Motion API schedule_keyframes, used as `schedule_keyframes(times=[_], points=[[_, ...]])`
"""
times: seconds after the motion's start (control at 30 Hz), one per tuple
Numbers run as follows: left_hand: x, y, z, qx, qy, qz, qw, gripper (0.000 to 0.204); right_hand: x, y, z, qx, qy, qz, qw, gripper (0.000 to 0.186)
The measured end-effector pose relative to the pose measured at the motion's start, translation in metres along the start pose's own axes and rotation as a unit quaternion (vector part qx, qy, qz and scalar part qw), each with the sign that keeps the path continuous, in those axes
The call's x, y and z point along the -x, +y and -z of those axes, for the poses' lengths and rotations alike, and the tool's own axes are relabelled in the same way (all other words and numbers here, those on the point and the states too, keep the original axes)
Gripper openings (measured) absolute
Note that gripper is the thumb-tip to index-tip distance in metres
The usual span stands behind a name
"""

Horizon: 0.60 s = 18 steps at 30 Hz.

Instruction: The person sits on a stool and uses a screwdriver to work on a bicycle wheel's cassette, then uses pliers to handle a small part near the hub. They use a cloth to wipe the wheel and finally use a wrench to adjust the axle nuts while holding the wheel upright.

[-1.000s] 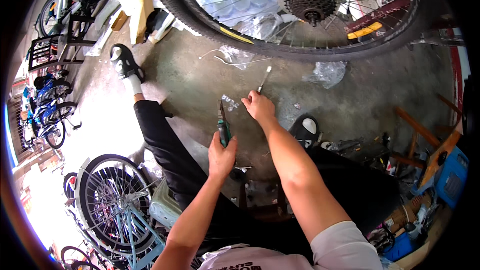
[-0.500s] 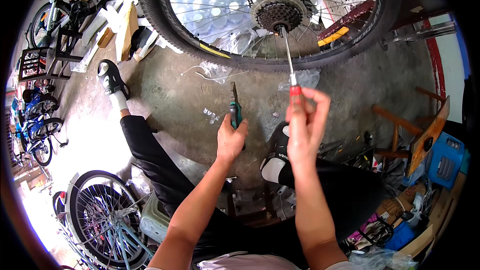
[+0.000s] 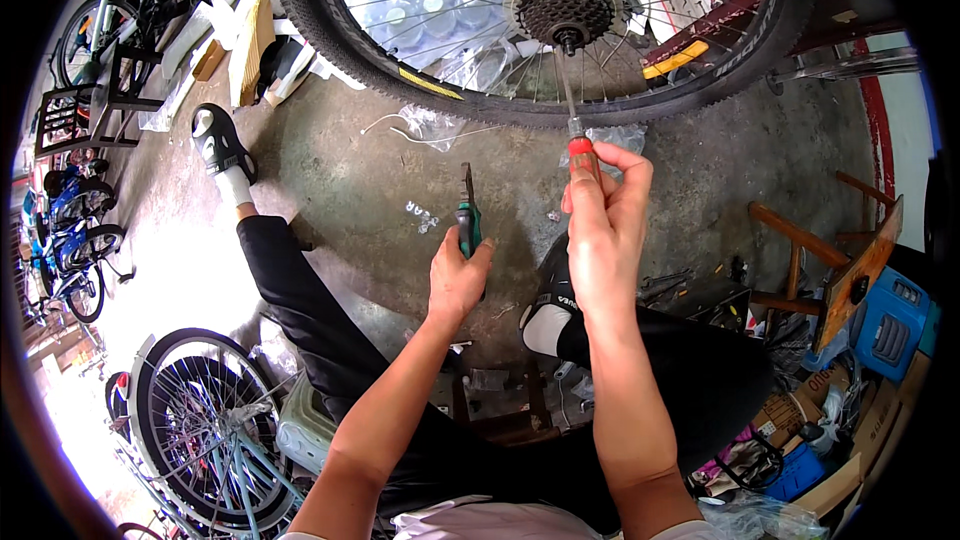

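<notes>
My right hand [image 3: 607, 230] is closed around the red handle of a screwdriver [image 3: 581, 147]. The metal shaft points up and away, its tip close to the axle end of a bicycle wheel [image 3: 470, 112]; whether it touches cannot be made out. Dark stacked sprockets of a cassette [image 3: 566, 15] surround that axle. My left hand [image 3: 460, 275] grips green-and-black pliers [image 3: 469, 227], their jaws pointing away from me over the floor, apart from the wheel.
Clear plastic bags [image 3: 432, 127] lie on the concrete below the wheel. A wooden stool [image 3: 865, 270] and a blue plastic case [image 3: 888, 325] stand at right. Wood pieces [image 3: 252, 50] are piled at far left, another bicycle wheel [image 3: 205, 430] at near left. Wrapped bottles [image 3: 420, 0] show behind the spokes.
The screwdriver's tip has shifted from the axle end to slightly left of and below it, and my right hand has turned a little. My left hand still holds the pliers nearly in place.
</notes>
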<state>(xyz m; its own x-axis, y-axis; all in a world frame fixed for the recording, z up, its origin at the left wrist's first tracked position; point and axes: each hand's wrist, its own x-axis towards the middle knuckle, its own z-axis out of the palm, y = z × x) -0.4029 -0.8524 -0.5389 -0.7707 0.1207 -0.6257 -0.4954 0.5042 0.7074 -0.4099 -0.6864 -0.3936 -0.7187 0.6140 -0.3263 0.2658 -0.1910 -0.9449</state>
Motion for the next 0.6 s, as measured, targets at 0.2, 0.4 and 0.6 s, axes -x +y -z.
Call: schedule_keyframes(times=[0.2, 0.4, 0.6], points=[[0.003, 0.0, 0.002, 0.008, 0.011, 0.001, 1.0, 0.038, -0.005, 0.023, -0.019, 0.087, 0.032, 0.07, 0.993, 0.03], [0.004, 0.001, 0.006, -0.026, 0.007, 0.012, 1.0, 0.049, -0.004, 0.045, -0.033, 0.184, 0.077, 0.163, 0.966, 0.034], [0.003, -0.003, 0.011, -0.044, 0.0, 0.014, 0.999, 0.047, -0.008, 0.07, -0.043, 0.234, 0.092, 0.199, 0.947, 0.036]])
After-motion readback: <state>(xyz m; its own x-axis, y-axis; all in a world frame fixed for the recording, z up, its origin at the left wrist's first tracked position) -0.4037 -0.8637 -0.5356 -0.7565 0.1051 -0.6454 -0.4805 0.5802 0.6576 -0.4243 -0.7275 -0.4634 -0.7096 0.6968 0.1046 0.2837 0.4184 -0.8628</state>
